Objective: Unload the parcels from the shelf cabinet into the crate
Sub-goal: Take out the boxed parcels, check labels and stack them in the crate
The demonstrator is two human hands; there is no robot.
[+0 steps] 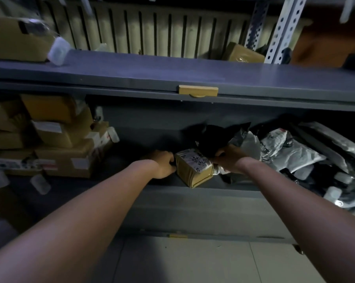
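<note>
Tiles [182,262], pale and dim, lie nearest, under two bare forearms that reach into the lower bay of the grey shelf cabinet [193,207]. At the front lip of that bay sits the small brown parcel [194,170], a white label on its top, one corner poking out past the edge. The left hand [162,163] grips its left side, fingers curled round the end. The right hand [228,158] is curled at the parcel's upper right corner, just where a black bag [207,137] overlaps it; whether those fingers hold the parcel or the bag I cannot tell.

Left of the hands, a stack of cardboard boxes [60,139] fills that end of the bay. To the right, a heap of grey and black mailers [295,152] slopes against the back.

Above, the upper shelf board [152,68] carries a tan tag [198,91] on its front edge. On it rest a large box [15,37] at the left and a smaller box [242,53] at the right, beside white perforated uprights [283,27]. A ribbed panel [152,31] stands behind.
</note>
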